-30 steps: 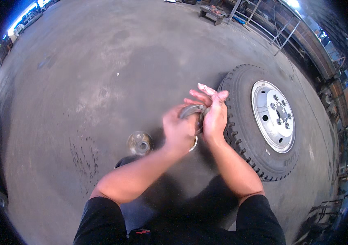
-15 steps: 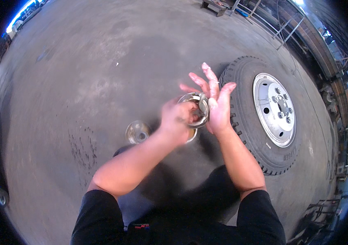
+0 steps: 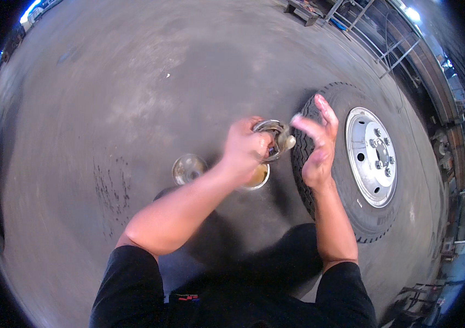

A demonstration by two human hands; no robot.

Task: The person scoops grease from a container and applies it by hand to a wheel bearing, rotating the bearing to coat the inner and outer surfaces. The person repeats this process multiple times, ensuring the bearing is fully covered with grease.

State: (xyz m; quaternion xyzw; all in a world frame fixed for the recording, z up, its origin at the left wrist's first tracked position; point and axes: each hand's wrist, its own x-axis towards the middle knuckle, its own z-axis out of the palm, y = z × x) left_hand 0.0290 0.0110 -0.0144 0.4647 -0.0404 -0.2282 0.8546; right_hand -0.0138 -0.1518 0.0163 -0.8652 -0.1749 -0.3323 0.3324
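Observation:
My left hand (image 3: 245, 146) is closed around one side of a greasy metal ring that looks like a wheel bearing (image 3: 280, 134). A pale lump of grease (image 3: 288, 143) clings to the ring's right side. Apart from it, to the right, my right hand (image 3: 321, 145) is raised with its fingers stretched out and smeared with grease; motion blurs it slightly. Below the ring stands a round container with yellowish-brown contents (image 3: 258, 177), partly hidden by my left hand and wrist. A round, shallow metal piece with a centre hole (image 3: 190, 168) lies on the floor left of my forearm.
A large truck tyre on a silver rim (image 3: 355, 136) is close beside my right hand. Metal frames (image 3: 385, 49) and a low stand (image 3: 301, 12) are at the far right. Dark marks (image 3: 112, 186) spot the concrete floor at left.
My right hand has pulled away from the ring toward the right, and the grease lump now shows on the ring's right side. My left hand keeps hold of the ring. The view has shifted slightly.

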